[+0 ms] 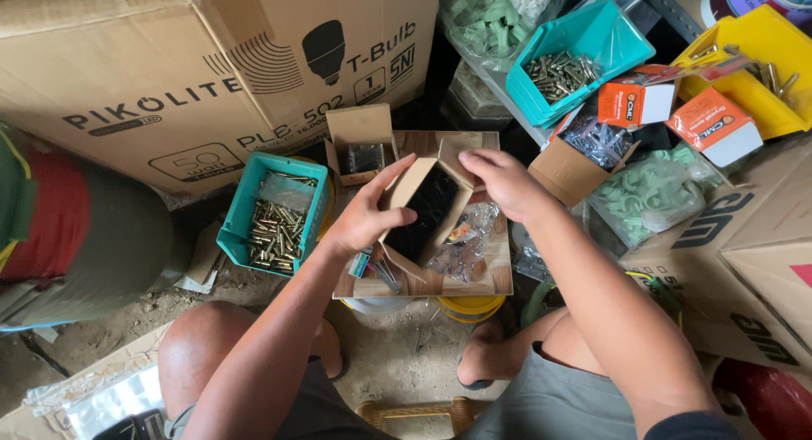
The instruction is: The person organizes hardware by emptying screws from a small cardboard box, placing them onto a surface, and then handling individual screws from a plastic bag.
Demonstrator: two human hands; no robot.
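Bare forearms and bare knees, grey shorts, a dark sleeve edge at the right upper arm, bare feet in sandals

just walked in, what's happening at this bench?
A seated person holds a small open brown cardboard box of dark screws over a wooden board. The left hand has the grip on its side; the right hand touches its top flap. A teal plastic bin of brass-coloured screws sits left of the board.
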